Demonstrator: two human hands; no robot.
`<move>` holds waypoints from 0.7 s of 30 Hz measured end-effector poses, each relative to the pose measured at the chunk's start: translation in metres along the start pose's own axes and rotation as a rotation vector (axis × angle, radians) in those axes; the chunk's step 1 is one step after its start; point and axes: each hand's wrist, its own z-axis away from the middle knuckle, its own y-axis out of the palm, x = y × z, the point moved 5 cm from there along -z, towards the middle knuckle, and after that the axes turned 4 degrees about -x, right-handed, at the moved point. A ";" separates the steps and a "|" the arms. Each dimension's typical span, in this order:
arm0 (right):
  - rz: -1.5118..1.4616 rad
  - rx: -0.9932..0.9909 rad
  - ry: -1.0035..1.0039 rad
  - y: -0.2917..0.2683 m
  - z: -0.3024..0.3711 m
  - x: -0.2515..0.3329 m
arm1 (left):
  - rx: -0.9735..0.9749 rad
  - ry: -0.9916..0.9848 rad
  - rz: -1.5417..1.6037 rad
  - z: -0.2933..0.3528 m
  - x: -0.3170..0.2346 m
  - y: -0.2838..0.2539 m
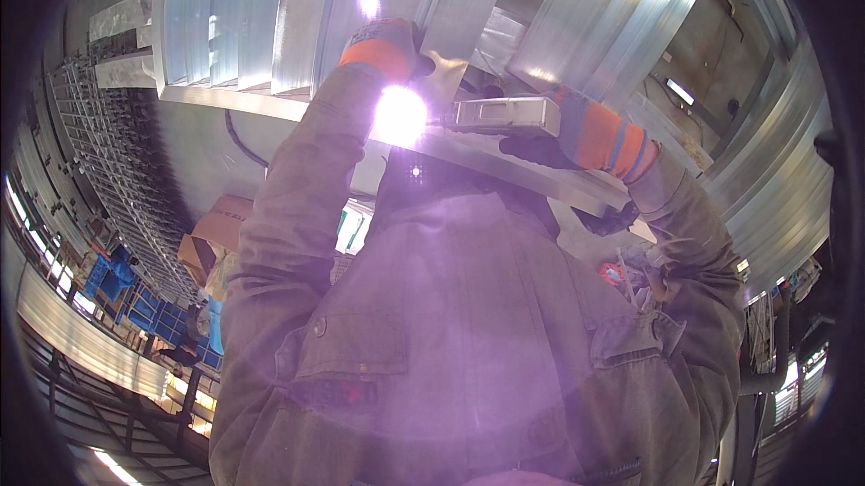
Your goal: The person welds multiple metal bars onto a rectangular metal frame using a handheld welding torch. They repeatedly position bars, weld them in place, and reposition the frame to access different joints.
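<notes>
Directions are read from the centre of the head view, with 12 o'clock at the top. The boxy metal tool (506, 115) is located at 1 o'clock, its nose directed toward 9 o'clock, where a bright glare (399, 117) is seen. The rear of the tool is held by the gloved right hand (595, 135) at 2 o'clock; this grip is closed around it. The gloved left hand (387, 43), just short of 12 o'clock, is set at the lower edge of the ribbed metal panel (243, 18); whether its grip is closed cannot be told, as the fingers are partly hidden. A second ribbed panel (613, 9) is positioned between 1 and 2 o'clock.

The tool is judged rigid and moderately heavy. It should be held by the rear body, with fingers kept clear of the nose, which is presumed hot. The panels are judged stiff along their ribs and slippery on smooth faces; they are best held by a rib or edge, away from the glare.
</notes>
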 end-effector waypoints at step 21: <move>-0.062 0.018 0.081 -0.006 0.008 -0.035 | -0.040 -0.063 -0.090 0.000 -0.005 -0.002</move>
